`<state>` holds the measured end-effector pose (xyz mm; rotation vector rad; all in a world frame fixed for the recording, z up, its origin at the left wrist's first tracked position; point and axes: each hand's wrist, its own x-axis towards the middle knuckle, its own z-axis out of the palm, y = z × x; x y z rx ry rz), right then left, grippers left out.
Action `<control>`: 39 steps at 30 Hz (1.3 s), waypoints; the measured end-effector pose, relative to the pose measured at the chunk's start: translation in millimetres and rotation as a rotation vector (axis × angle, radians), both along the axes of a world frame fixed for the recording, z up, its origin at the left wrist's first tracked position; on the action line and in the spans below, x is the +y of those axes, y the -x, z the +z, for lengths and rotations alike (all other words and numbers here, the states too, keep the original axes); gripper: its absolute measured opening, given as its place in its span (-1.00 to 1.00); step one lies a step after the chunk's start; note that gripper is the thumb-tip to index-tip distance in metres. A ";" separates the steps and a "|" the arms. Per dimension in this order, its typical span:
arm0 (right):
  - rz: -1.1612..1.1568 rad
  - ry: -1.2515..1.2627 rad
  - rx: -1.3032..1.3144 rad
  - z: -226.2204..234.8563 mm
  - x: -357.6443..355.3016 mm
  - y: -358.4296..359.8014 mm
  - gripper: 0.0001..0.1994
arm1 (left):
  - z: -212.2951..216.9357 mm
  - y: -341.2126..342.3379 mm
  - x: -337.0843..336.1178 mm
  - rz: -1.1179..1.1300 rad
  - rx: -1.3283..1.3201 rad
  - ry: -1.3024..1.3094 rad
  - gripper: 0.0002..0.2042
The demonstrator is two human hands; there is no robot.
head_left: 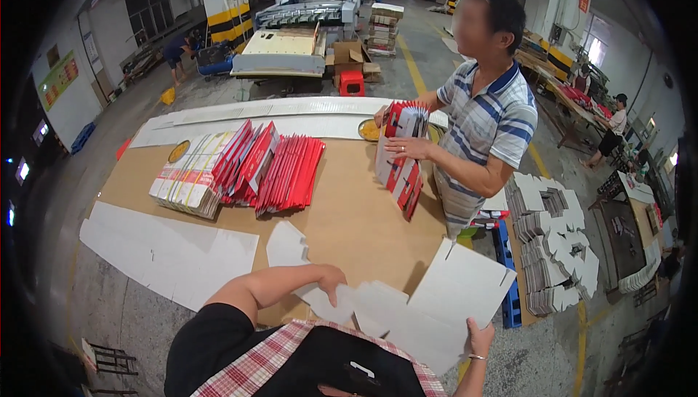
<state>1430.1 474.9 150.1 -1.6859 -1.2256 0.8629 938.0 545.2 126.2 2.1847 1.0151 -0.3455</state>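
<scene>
A large white die-cut cardboard sheet [414,324], with notched edges and a slit near its far corner, lies tilted in front of me over the table's near edge. My right hand [480,340] grips its right edge, thumb on the near face and fingers mostly hidden behind. At its left part is my left hand [331,284], closed on the cardboard with the thumb over the surface. Just beyond that hand, a white notched flap [287,244] rests on the brown tabletop [349,211]; whether it belongs to the same sheet I cannot tell.
A strapped bundle [190,175] and red folded packages [291,171] stand left on the table. Another flat white sheet [174,248] lies nearer. Across from me a co-worker [483,106] holds a red-and-white stack [401,161]. Cut cardboard piles [552,244] sit at right.
</scene>
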 end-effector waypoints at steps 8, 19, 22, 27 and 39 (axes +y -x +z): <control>0.099 0.485 -0.070 -123.2 14.0 -42.9 -0.32 | -94.4 -39.4 -22.1 -0.057 0.025 0.566 -0.39; 0.059 0.640 -0.144 -173.5 -6.3 -77.9 -0.17 | -83.0 -40.8 -18.1 0.223 -0.092 0.164 -0.57; 0.001 0.665 -0.147 -117.4 -2.0 -31.4 -0.26 | -47.6 -6.0 -39.2 0.935 -0.433 0.064 -0.60; -0.382 0.581 0.179 -174.1 -50.6 -59.1 -0.30 | -82.9 81.7 -47.7 1.502 0.047 -0.440 -0.44; -0.433 0.624 0.268 -208.6 -55.2 -54.6 -0.24 | -105.9 155.1 -66.1 1.348 0.133 -0.091 -0.32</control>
